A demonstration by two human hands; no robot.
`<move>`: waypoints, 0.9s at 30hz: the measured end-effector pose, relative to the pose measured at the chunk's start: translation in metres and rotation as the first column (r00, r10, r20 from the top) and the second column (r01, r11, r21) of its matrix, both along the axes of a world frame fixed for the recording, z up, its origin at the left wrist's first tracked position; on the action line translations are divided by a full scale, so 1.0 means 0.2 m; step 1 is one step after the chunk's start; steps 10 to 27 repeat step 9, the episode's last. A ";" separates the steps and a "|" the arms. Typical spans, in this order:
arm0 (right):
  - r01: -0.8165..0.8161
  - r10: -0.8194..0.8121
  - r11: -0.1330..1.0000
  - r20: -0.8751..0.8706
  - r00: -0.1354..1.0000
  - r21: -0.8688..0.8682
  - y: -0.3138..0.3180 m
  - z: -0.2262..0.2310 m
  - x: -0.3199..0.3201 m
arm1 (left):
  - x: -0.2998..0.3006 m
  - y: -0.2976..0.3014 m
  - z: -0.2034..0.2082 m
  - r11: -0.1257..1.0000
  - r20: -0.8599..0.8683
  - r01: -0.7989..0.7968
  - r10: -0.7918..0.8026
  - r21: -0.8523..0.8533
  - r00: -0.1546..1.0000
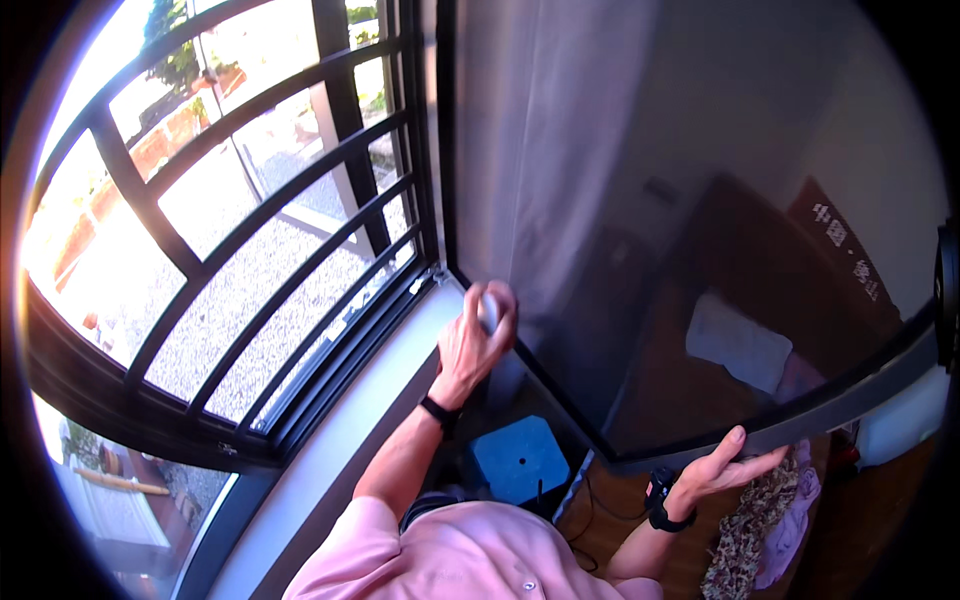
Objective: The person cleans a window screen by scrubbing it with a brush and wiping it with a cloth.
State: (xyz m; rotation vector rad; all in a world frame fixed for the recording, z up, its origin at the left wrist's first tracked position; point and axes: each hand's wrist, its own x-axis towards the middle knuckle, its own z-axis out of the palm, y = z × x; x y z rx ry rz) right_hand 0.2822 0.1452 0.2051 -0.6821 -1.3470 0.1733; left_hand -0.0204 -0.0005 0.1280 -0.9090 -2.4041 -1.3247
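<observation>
A tinted window sash [600,220] with a dark frame stands swung inward on the right. My left hand [472,345] is closed around a small pale, rounded object [488,313], its kind unclear. That hand is at the sash's lower hinge-side corner; contact with the glass cannot be made out. Under the sash's lower rail [830,412], my right hand [718,472] has its fingers stretched out and appears to touch the frame from below. Nothing shows in that hand. A dark band is on each wrist.
Dark grille bars [290,195] cross the bright window opening at left, above a white sill [330,450]. Below the sash stands a blue stool [522,460]. Cables lie beside it, and patterned fabric [745,535] is at lower right. The glass carries reflections.
</observation>
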 end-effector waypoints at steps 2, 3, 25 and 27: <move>0.039 -0.039 0.999 0.020 0.999 -0.008 -0.01 0.01 0.00 | -0.01 0.08 0.19 0.980 -0.036 -0.051 0.059 0.191 0.998; 0.049 -0.049 0.999 0.017 0.999 -0.002 0.00 0.01 0.01 | -0.02 0.13 0.28 0.959 -0.034 -0.050 0.062 0.280 0.997; 0.047 -0.047 0.995 0.010 0.999 -0.085 -0.02 0.02 -0.01 | -0.07 0.26 0.18 0.980 0.067 0.027 -0.041 0.197 0.997; 0.047 -0.047 0.995 0.010 0.999 -0.085 -0.02 0.02 -0.01 | -0.07 0.26 0.18 0.980 0.067 0.027 -0.041 0.197 0.997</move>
